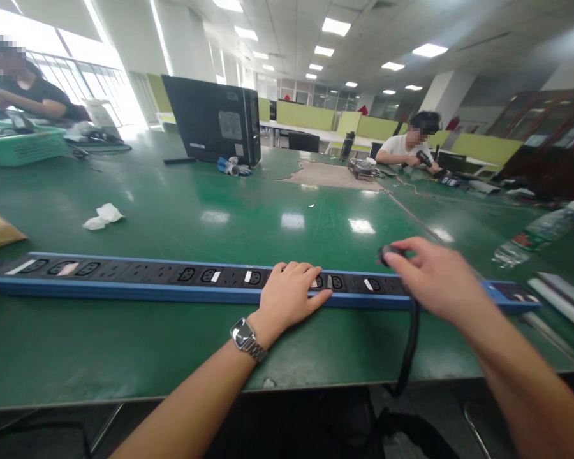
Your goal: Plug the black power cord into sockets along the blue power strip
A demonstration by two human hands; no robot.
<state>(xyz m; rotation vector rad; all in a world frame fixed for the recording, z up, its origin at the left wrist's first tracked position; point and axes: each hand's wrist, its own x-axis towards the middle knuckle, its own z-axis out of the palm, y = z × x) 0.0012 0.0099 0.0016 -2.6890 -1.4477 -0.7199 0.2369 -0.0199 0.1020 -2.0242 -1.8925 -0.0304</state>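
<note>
A long blue-edged power strip with a row of black sockets, several bearing white stickers, lies along the table near its front edge. My left hand, a metal-banded watch on its wrist, rests palm down across the strip right of its middle, fingers laid over the sockets and thumb apart. Above the right part of the strip, my right hand pinches a black plug, held clear of the sockets. From it a black cable hangs down past the table edge. Some sockets are hidden under my hands.
A black computer case stands at the back, with gloves beside it. Crumpled white paper lies left. A plastic bottle lies right. One person sits far left behind a green basket, another works at the back right.
</note>
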